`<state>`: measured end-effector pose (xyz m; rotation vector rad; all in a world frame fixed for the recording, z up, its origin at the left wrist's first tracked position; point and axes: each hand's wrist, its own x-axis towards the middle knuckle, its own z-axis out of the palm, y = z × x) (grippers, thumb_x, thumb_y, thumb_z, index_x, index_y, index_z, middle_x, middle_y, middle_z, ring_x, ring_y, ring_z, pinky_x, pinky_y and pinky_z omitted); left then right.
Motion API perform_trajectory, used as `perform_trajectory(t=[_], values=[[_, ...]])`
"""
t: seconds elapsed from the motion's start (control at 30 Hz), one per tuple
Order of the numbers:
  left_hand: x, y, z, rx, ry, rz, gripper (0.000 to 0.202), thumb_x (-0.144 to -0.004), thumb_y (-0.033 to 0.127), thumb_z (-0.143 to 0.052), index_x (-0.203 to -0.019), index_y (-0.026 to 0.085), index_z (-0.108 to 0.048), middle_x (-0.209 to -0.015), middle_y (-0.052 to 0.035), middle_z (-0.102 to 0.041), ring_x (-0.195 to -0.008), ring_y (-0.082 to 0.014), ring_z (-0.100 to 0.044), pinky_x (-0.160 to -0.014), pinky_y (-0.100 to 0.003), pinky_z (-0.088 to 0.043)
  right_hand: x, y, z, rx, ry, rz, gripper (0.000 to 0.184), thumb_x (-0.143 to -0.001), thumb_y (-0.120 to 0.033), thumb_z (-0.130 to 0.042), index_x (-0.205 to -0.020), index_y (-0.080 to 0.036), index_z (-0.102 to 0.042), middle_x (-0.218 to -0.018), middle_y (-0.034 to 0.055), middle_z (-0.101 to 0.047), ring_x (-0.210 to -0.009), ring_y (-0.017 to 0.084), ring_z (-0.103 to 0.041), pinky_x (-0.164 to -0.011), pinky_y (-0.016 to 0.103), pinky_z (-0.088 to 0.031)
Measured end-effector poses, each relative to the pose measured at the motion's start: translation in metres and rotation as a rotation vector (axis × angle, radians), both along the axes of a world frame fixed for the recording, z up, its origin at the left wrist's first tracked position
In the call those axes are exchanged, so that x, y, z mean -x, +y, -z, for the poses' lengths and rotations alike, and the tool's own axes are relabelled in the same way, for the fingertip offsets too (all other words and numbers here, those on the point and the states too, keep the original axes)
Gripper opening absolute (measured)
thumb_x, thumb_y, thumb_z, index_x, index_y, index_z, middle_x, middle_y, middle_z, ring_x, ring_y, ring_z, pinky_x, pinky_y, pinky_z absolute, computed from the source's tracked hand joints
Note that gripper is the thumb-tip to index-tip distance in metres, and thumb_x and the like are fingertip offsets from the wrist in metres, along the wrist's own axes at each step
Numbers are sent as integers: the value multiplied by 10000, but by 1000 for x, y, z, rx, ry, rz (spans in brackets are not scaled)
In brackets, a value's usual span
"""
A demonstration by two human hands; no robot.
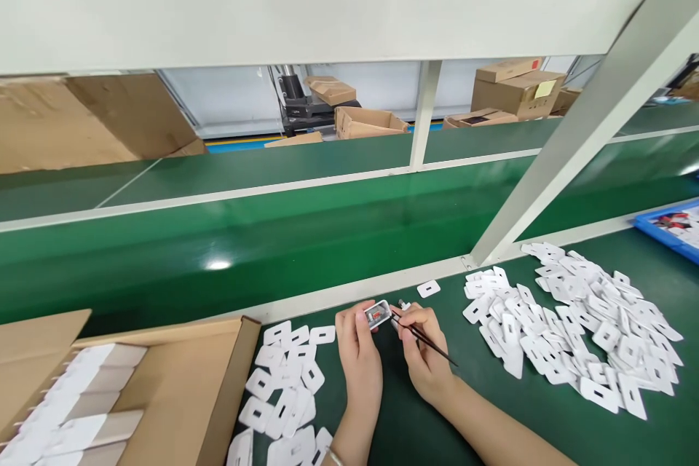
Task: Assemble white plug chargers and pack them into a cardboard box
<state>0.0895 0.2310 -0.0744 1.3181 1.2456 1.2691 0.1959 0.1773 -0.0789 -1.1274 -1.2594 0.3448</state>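
Observation:
My left hand (357,349) is closed around a small white rectangular housing (377,314), held tilted with its open side showing grey and reddish parts inside. Dark tweezers (429,342) are pinched in my right hand (424,353), their tips at the right end of the housing. By my right fingertips is a small whitish-grey piece (404,304); I cannot tell whether the fingers hold it. A single white plate with a slot (429,288) lies on the green table just beyond my right hand.
Loose white slotted plates (289,371) lie left of my hands, and a large pile of white plates (579,328) spreads to the right. An open cardboard box (223,393) with white pieces stands at left. A slanted metal post (568,131) and a blue tray (666,233) are at right.

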Motion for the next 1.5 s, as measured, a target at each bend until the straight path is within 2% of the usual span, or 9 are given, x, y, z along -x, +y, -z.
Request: perform_trajectory(t=[0.13, 0.23, 0.37, 0.53, 0.73, 0.97, 1.2, 1.37, 1.5], values=[[1, 0, 2, 7, 19, -12, 581, -1020, 704, -421, -1033, 221, -744, -1006, -68, -632, -865, -220, -639, -824, -387, -558, -1, 2, -3, 4, -20, -26, 119, -1059, -221, -490, -1119, -286, -569, -864, 8, -602, -861, 197, -648, -977, 470, -545], [2, 0, 4, 9, 27, -17, 583, -1006, 721, -440, -1052, 225, -743, -1044, -79, -626, -935, -243, -641, -873, -421, -548, -2, 2, -6, 15, -50, -37, 135, -1045, -198, -501, -1125, -287, -563, -897, 16, -620, -894, 204, -669, -955, 435, -541], [1, -1, 4, 4, 22, -3, 566, -1006, 712, -454, -1077, 227, -737, -1070, -85, -614, -981, -258, -638, -899, -445, -542, -4, 1, -7, 19, -88, -13, 171, -1034, -167, -496, -1130, -292, -561, -964, 32, -647, -981, 215, -685, -893, 377, -540], [2, -2, 4, 5, 39, 1, 562, -1005, 712, -453, -1077, 231, -734, -1079, -88, -607, -995, -267, -632, -917, -472, -536, -5, 1, -6, 16, -135, 0, 189, -1016, -148, -507, -1131, -289, -557, -972, 25, -645, -981, 208, -688, -891, 371, -535], [2, -2, 4, 24, 38, 1, 570, -993, 722, -464, -1069, 224, -731, -1066, -89, -599, -987, -272, -634, -902, -482, -546, -5, 2, -8, 23, -178, 15, 205, -1002, -128, -512, -1130, -283, -548, -947, 19, -630, -992, 205, -696, -858, 349, -549], [1, -3, 1, 27, 62, -11, 547, -992, 700, -483, -1057, 219, -736, -1036, -81, -598, -945, -261, -634, -898, -472, -542, -4, 3, -9, -10, -210, 43, 240, -992, -112, -515, -1146, -290, -562, -983, 33, -654, -1034, 218, -697, -912, 380, -569], [1, -3, 1, 7, 70, -12, 517, -994, 673, -503, -1063, 218, -738, -1013, -74, -591, -925, -252, -635, -883, -450, -547, -5, 3, -4, -10, -191, 45, 239, -996, -120, -525, -1158, -290, -571, -994, 42, -657, -1027, 226, -687, -899, 396, -568], [1, -2, 3, -2, 81, -17, 498, -1009, 651, -495, -1062, 222, -742, -1014, -78, -602, -923, -253, -642, -873, -446, -555, -5, 1, -1, 7, -131, 39, 197, -1018, -146, -492, -1135, -286, -565, -972, 36, -652, -955, 212, -678, -856, 391, -566], [1, -4, 1, -41, 83, -6, 446, -1030, 597, -491, -1053, 224, -733, -1037, -83, -601, -994, -262, -651, -883, -432, -566, -5, 2, -5, 13, -149, 64, 183, -1014, -145, -484, -1113, -276, -565, -976, 39, -662, -910, 206, -677, -836, 390, -570]])
